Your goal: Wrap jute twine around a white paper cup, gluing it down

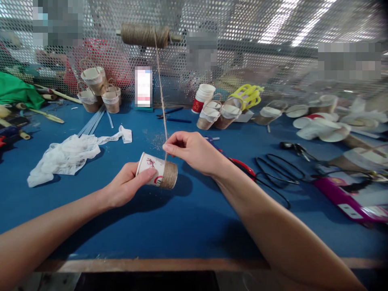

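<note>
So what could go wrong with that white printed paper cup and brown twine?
The white printed paper cup might dent, since the left grip clasps its side. If the right grip releases the brown twine strand, stretched from the cylindrical twine spool, the brown coils around the cup's end could loosen.

"What sort of place are we in?"

"A craft workshop, we'd say: a spool of jute twine point(144, 35) sits on a rod point(176, 38) before our perforated metal screen point(242, 20), and our blue counter point(127, 230) carries glue sticks point(93, 122), lace ribbon point(74, 151) and several twine-wrapped paper cups point(228, 117) with handles."
</note>
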`<action>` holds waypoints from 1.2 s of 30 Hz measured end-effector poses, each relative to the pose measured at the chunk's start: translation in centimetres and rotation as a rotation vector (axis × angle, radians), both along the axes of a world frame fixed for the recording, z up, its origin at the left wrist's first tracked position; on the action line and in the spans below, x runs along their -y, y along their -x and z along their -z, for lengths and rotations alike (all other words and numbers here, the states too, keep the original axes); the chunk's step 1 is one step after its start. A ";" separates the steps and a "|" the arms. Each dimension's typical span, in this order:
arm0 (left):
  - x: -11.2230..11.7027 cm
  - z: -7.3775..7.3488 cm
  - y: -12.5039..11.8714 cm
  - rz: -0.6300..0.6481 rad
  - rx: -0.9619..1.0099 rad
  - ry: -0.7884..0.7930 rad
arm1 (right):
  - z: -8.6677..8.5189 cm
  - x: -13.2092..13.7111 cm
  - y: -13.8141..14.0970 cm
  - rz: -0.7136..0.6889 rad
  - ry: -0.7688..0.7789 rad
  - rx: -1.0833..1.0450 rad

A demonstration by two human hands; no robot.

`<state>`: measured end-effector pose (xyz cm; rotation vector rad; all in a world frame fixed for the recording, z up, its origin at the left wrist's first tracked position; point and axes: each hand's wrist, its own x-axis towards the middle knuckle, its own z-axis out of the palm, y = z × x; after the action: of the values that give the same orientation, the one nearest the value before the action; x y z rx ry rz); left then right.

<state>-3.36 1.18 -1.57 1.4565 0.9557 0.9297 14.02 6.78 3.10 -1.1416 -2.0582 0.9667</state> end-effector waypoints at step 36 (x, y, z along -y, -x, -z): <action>0.0 -0.8 0.1 0.031 -0.257 -0.369 | 0.8 0.6 0.8 -0.042 0.127 0.196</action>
<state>-3.45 1.15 -0.73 1.9341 0.9768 0.9457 13.23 6.20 2.30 -1.3092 -2.2090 1.0559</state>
